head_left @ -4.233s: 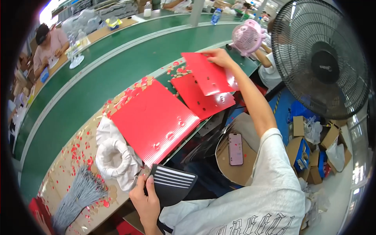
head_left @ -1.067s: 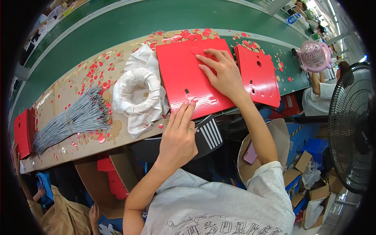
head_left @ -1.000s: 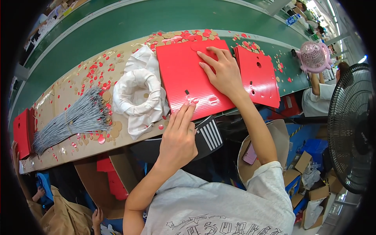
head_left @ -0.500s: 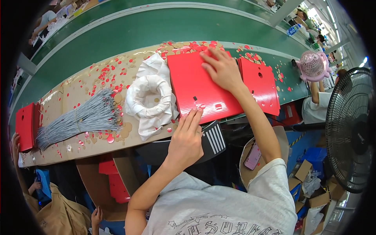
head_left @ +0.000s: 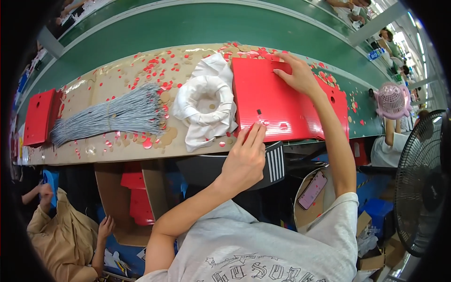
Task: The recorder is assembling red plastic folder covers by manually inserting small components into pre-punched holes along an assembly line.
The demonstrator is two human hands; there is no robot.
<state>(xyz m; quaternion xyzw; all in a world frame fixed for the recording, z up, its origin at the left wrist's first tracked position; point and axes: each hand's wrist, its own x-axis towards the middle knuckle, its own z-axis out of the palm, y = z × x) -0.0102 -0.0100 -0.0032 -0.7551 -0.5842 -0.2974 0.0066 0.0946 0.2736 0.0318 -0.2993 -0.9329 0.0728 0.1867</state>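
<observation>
And here's the right hand (head_left: 300,77), fingers spread with the thumb well apart, bent over the far right part of the stack of red sheets (head_left: 263,96); whether they grip anything, you can't tell. The left hand (head_left: 245,162) holds its fingers long and nearly together, tips resting on the near edge, pinching or not unclear. So what's changed? The right fingers slide across from mid-edge half a second ago; the left ones stay put. That leaves the stack touched near and far, apparently being steadied.

Just left of the left fingers sits the white wrapped ring (head_left: 206,120); beyond it, the bundle of grey wires (head_left: 112,116) and a second red stack (head_left: 38,120), all on the paper-covered bench (head_left: 96,91). Right of the right fingers, holed red sheets (head_left: 341,108) poke out past the forearm.

Writing, then: dark lettering and star outlines cross the shirt (head_left: 249,242), nearer the body than either hand; the phone (head_left: 312,190), below the right fingers, glows too small to read.
</observation>
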